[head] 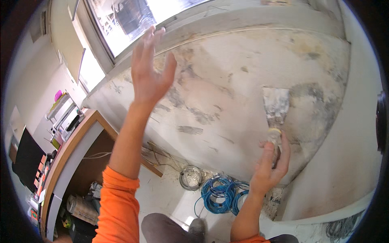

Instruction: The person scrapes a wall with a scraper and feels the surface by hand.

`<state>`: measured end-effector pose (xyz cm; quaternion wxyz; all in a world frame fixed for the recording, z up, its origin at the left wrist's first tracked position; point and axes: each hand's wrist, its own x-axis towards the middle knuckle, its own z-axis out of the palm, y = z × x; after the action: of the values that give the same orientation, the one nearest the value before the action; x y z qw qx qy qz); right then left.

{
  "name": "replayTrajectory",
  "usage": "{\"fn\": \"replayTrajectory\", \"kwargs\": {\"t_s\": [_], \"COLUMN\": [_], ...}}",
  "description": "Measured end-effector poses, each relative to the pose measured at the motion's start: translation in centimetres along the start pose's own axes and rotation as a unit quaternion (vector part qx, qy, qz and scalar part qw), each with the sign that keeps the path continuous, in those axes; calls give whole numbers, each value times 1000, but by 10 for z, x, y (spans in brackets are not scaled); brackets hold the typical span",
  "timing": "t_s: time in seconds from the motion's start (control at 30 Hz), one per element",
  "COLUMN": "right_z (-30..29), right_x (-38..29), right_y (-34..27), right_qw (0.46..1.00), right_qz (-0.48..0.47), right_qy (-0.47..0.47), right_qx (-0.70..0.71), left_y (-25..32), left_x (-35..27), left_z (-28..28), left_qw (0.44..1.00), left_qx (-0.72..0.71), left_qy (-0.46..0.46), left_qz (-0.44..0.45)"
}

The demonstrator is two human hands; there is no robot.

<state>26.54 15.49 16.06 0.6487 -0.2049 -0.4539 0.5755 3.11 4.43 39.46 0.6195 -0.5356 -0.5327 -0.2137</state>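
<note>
My right hand (pixel 272 170) is closed around the handle of a putty knife (pixel 276 106), its broad blade pointing up and smeared with white and grey residue. Behind the blade is a wall (pixel 212 91) with patchy plaster, grey scuffs and yellowish stains. Raised near the window ledge at the upper left, my left hand (pixel 152 66) holds nothing and has its fingers apart; it is slightly blurred. Whether its fingertips touch the ledge, I cannot tell.
Coils of blue cable (pixel 218 194) and a grey cable coil (pixel 190 178) lie on the floor by the wall, among plaster debris. A wood-edged desk (pixel 73 133) with a small shelf rack (pixel 65 112) stands left. Above is a window (pixel 130 18); a side wall (pixel 340 158) rises right.
</note>
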Motion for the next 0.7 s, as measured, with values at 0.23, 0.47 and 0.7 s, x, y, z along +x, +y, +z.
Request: {"fn": "replayTrajectory", "kwargs": {"t_s": [0.23, 0.47, 0.7], "right_z": [-6, 25, 39], "right_x": [10, -7, -19], "right_y": [40, 33, 5], "right_qw": [999, 997, 995], "right_qz": [-28, 63, 41], "right_qy": [32, 15, 25], "right_qx": [-13, -30, -84], "left_y": [-61, -61, -65], "left_x": [3, -6, 10], "left_z": [49, 68, 63], "left_qw": [995, 987, 988], "left_qx": [-74, -137, -124], "left_qy": [-3, 42, 4], "left_qz": [-73, -71, -96]}}
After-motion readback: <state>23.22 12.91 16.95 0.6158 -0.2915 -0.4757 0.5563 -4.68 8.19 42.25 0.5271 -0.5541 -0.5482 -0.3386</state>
